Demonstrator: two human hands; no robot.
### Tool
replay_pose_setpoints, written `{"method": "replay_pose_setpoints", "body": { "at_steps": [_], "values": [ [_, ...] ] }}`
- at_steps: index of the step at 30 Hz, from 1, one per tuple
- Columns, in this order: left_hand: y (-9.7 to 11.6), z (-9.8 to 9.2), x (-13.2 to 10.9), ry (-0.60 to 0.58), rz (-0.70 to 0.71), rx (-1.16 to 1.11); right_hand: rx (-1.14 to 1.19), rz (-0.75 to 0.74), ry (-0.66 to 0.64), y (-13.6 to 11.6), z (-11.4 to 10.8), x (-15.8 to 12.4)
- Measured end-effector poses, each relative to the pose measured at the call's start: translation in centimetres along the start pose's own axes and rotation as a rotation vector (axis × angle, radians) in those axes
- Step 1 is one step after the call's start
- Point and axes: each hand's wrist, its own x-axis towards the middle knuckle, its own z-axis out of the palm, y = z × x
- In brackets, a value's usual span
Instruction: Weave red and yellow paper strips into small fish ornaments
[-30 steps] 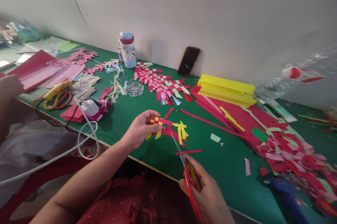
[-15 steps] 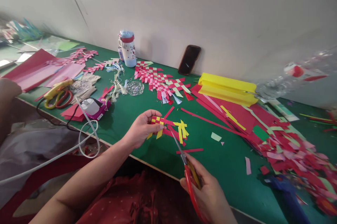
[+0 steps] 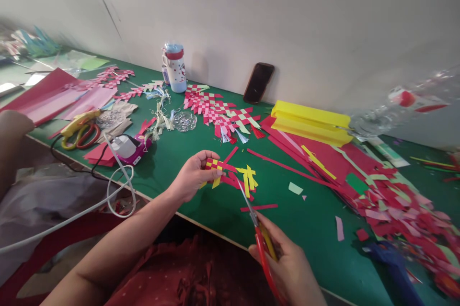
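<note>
My left hand (image 3: 192,177) pinches a woven paper piece (image 3: 214,164), a red and yellow checker with loose strip ends sticking out. In my right hand (image 3: 283,258) are scissors (image 3: 264,248) with red and yellow handles, their blades pointing up and away beside the woven piece's red ends. Whether the blades touch any paper I cannot tell. Several short yellow strips (image 3: 247,182) lie in a little heap just beyond the scissor tips. A loose red strip (image 3: 259,208) rests on the green table below them.
Finished-looking checkered paper pieces (image 3: 215,107) lie near the wall, by a bottle (image 3: 176,67) and a leaning phone (image 3: 258,82). Yellow paper (image 3: 311,121) and a pile of paper scraps (image 3: 406,210) spread rightward, near a blue glue gun (image 3: 391,263). A white cable (image 3: 89,214) crosses the left, beside another person's arm (image 3: 14,126).
The scissors and my right hand have shifted slightly right and down, away from the woven piece. My left hand stays almost still, holding the same piece.
</note>
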Motion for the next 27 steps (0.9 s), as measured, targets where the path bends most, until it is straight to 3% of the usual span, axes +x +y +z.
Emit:
{"method": "replay_pose_setpoints", "body": {
  "at_steps": [7, 14, 27],
  "values": [
    [-0.3, -0.7, 0.4, 0.026, -0.009, -0.024, -0.023, 0.043, -0.015, -2.3, -1.5, -0.1],
    [0.0, -0.3, 0.3, 0.001, -0.036, -0.068, 0.055, 0.033, 0.045, -4.3, 0.6, -1.2],
    [1.1, -0.5, 0.0, -0.139, -0.059, 0.184, -0.198, -0.068, -0.167, -2.9, -2.1, 0.1]
  ]
}}
